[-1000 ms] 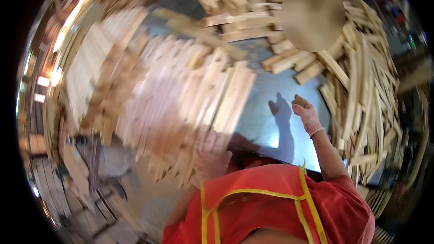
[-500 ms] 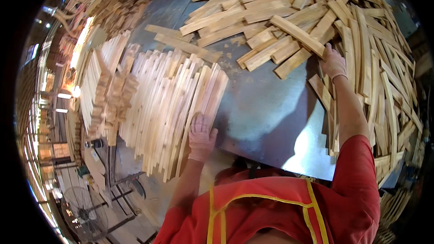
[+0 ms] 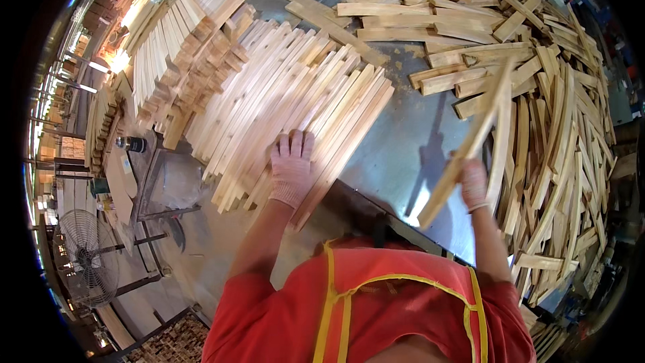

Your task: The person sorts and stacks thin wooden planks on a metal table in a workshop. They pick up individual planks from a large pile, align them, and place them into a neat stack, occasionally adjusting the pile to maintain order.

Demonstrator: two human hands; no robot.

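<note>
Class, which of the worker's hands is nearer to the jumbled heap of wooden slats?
Right. The right hand, holding a slat, is just left of the heap; the left hand lies farther left, on the neat slat row.

We can read no text, label, brand, number or sign anywhere in this view
</note>
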